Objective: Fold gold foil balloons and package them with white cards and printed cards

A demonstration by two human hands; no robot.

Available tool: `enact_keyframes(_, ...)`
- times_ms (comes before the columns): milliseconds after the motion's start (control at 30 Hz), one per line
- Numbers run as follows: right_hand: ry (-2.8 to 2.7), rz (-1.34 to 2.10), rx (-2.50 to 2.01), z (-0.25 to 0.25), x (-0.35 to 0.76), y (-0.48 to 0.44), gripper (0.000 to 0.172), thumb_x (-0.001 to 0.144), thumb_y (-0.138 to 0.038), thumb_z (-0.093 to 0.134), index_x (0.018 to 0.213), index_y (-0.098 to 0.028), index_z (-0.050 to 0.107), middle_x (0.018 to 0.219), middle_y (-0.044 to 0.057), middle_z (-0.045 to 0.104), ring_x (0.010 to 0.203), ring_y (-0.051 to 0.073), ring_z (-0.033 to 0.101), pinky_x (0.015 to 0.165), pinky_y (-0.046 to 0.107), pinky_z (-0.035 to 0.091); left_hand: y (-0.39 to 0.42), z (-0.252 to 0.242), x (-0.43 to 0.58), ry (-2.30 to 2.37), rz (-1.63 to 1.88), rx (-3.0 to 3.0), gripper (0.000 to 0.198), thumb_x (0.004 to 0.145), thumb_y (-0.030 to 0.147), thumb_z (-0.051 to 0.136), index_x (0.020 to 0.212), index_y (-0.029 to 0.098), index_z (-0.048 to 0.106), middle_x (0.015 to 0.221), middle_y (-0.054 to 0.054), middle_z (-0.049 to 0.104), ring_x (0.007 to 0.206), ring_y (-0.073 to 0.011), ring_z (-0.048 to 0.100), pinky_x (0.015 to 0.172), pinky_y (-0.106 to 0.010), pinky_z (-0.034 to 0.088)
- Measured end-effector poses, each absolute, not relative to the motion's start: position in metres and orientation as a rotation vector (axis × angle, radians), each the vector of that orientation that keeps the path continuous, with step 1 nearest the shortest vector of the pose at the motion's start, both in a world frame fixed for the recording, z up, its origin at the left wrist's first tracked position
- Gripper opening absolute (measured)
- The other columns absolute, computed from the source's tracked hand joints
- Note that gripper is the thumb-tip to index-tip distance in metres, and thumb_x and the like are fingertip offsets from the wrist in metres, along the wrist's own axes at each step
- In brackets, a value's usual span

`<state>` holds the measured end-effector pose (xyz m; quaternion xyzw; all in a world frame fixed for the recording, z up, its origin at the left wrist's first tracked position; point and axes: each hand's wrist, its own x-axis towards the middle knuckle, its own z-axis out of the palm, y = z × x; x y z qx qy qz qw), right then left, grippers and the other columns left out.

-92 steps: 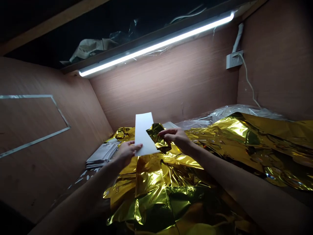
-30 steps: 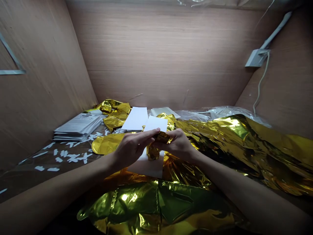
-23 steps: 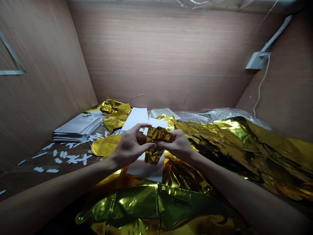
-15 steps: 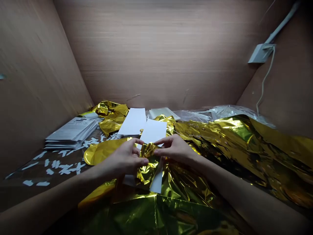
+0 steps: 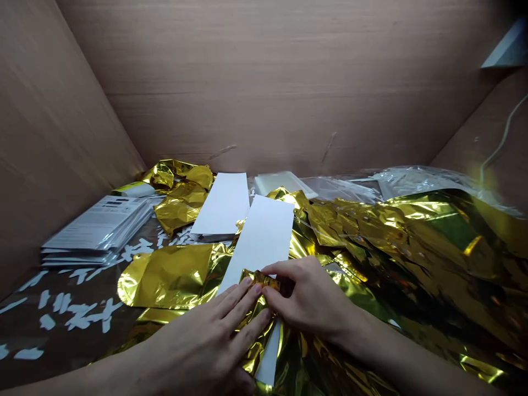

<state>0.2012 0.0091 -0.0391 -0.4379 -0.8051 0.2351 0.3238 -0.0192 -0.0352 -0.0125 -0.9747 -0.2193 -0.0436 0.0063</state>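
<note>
A folded gold foil balloon (image 5: 260, 279) lies across a long white card (image 5: 264, 234), whose lower end shows below the foil. My right hand (image 5: 307, 297) pinches the upper folded edge of the foil between thumb and forefinger. My left hand (image 5: 223, 330) lies over the foil from the left, fingers stretched out and pressing on it, their tips close to my right thumb. Left of the card, a flat rounded end of gold foil (image 5: 165, 275) spreads out. Loose gold foil continues beneath both hands.
A stack of printed packets (image 5: 99, 223) stands at the left, with white paper scraps (image 5: 82, 313) strewn before it. Behind are more white cards (image 5: 223, 206) and clear plastic bags (image 5: 421, 184). Heaped gold foil (image 5: 412, 258) covers the right side. Brown panels (image 5: 264, 82) enclose the space.
My left hand has gone from holding the foil's side to lying flat over it. The foil is now pressed down lower on the card. The view has moved closer.
</note>
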Motion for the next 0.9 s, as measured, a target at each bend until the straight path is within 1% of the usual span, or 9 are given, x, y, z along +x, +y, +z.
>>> enact_keyframes(100, -2.023, 0.498, -1.322, -0.033, 0.208, 0.016, 0.031, 0.087, -0.032, 0.065, 0.112, -0.019, 0.08, 0.09, 0.007, 0.077, 0.079, 0.021, 0.07, 0.077, 0.036, 0.055, -0.035, -0.018, -0.027, -0.693, 0.004, -3.005, 0.065, 0.096, 0.036, 0.065, 0.152, 0.009, 0.048, 0.157, -0.019, 0.046, 0.151, -0.0364, 0.036, 0.124, -0.048, 0.035)
enact_keyframes(200, -1.856, 0.37, -1.53, -0.034, 0.216, 0.026, 0.054, 0.085, -0.031, 0.067, 0.137, -0.016, 0.065, 0.119, 0.015, 0.069, 0.101, 0.029, 0.068, 0.091, 0.047, 0.056, -0.035, -0.027, -0.025, -0.674, -0.02, -3.018, 0.064, 0.097, 0.038, 0.063, 0.153, 0.009, 0.048, 0.158, -0.017, 0.046, 0.151, -0.0346, 0.036, 0.124, -0.045, 0.036)
enact_keyframes(300, -1.611, 0.657, -1.533, -0.038, 0.22, 0.035, 0.082, 0.077, -0.025, 0.072, 0.153, -0.014, 0.044, 0.134, 0.02, 0.06, 0.097, 0.028, 0.07, 0.083, 0.045, 0.061, -0.032, -0.036, -0.016, -0.658, -0.091, -3.035, 0.058, 0.101, 0.04, 0.057, 0.151, 0.009, 0.051, 0.157, -0.016, 0.047, 0.151, -0.0338, 0.036, 0.124, -0.045, 0.035)
enact_keyframes(400, -1.301, 1.01, -1.432, -0.038, 0.222, 0.038, 0.099, 0.071, -0.02, 0.076, 0.158, -0.013, 0.03, 0.132, 0.02, 0.062, 0.087, 0.024, 0.073, 0.071, 0.038, 0.064, -0.027, -0.042, -0.009, -0.624, -0.171, -3.033, 0.064, 0.1, 0.05, 0.055, 0.148, 0.007, 0.053, 0.156, -0.019, 0.048, 0.151, -0.0369, 0.034, 0.123, -0.048, 0.037)
enact_keyframes(433, -1.261, 1.096, -1.401, -0.036, 0.223, 0.038, 0.097, 0.069, -0.019, 0.078, 0.156, -0.011, 0.034, 0.126, 0.019, 0.066, 0.086, 0.024, 0.074, 0.07, 0.036, 0.064, -0.026, -0.043, -0.009, -0.605, -0.209, -3.03, 0.069, 0.099, 0.055, 0.054, 0.147, 0.006, 0.054, 0.155, -0.021, 0.048, 0.151, -0.0381, 0.034, 0.122, -0.049, 0.039)
enact_keyframes(500, -1.31, 1.229, -1.348, -0.034, 0.224, 0.038, 0.077, 0.068, -0.016, 0.078, 0.14, -0.009, 0.055, 0.108, 0.015, 0.074, 0.081, 0.023, 0.074, 0.068, 0.033, 0.062, -0.026, -0.046, -0.009, -0.6, -0.283, -3.003, 0.068, 0.099, 0.055, 0.053, 0.145, 0.005, 0.056, 0.153, -0.022, 0.051, 0.15, -0.0387, 0.035, 0.12, -0.049, 0.04)
enact_keyframes(600, -1.47, 1.254, -1.304, -0.033, 0.227, 0.037, 0.038, 0.068, -0.015, 0.076, 0.106, -0.011, 0.074, 0.09, 0.009, 0.077, 0.076, 0.022, 0.073, 0.064, 0.03, 0.06, -0.028, -0.05, -0.011, -0.682, -0.346, -2.912, 0.051, 0.101, 0.034, 0.054, 0.144, 0.006, 0.058, 0.149, -0.018, 0.056, 0.148, -0.0348, 0.041, 0.122, -0.045, 0.039)
enact_keyframes(667, -1.514, 1.187, -1.315, -0.035, 0.228, 0.038, 0.029, 0.069, -0.015, 0.076, 0.097, -0.013, 0.075, 0.089, 0.007, 0.078, 0.078, 0.022, 0.073, 0.065, 0.03, 0.059, -0.03, -0.052, -0.013, -0.726, -0.381, -2.847, 0.049, 0.1, 0.027, 0.053, 0.143, 0.004, 0.059, 0.148, -0.017, 0.058, 0.145, -0.0326, 0.046, 0.121, -0.042, 0.041)
enact_keyframes(900, -1.64, 1.029, -1.414, -0.041, 0.228, 0.038, 0.018, 0.071, -0.017, 0.074, 0.089, -0.015, 0.073, 0.084, 0.005, 0.077, 0.074, 0.021, 0.072, 0.064, 0.031, 0.058, -0.033, -0.048, -0.008, -0.767, -0.408, -2.698, 0.052, 0.103, 0.037, 0.047, 0.136, 0.0, 0.064, 0.144, -0.019, 0.061, 0.139, -0.0291, 0.054, 0.121, -0.038, 0.037)
